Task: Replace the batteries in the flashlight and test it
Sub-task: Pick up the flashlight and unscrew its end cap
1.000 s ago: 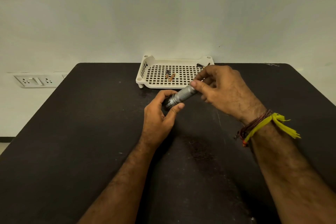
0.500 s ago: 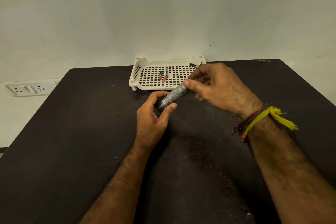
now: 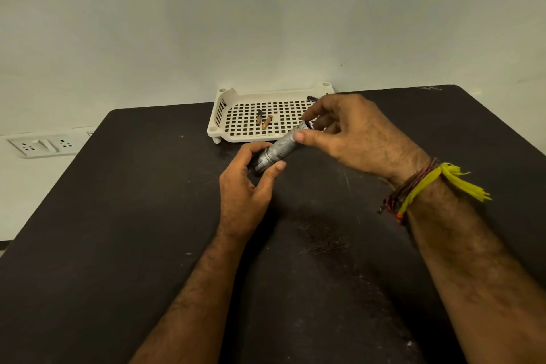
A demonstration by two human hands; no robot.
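A silver metal flashlight (image 3: 280,148) is held slanted above the black table, in front of the tray. My left hand (image 3: 246,186) grips its wider head end between thumb and curled fingers. My right hand (image 3: 351,134) pinches the far tail end with thumb and fingers. Two small copper-coloured batteries (image 3: 263,120) lie side by side inside the white perforated tray (image 3: 218,115). A dark object (image 3: 311,97) shows at the tray's back right corner, partly hidden by my right hand.
The black table (image 3: 118,216) runs up to a pale wall. A white socket panel (image 3: 44,145) is on the wall at the left, beyond the table's edge. Threads and a yellow band (image 3: 428,186) circle my right wrist.
The camera view has shifted slightly. Both hands keep their hold on the flashlight, and my right fingers have shifted a little around the tail end.
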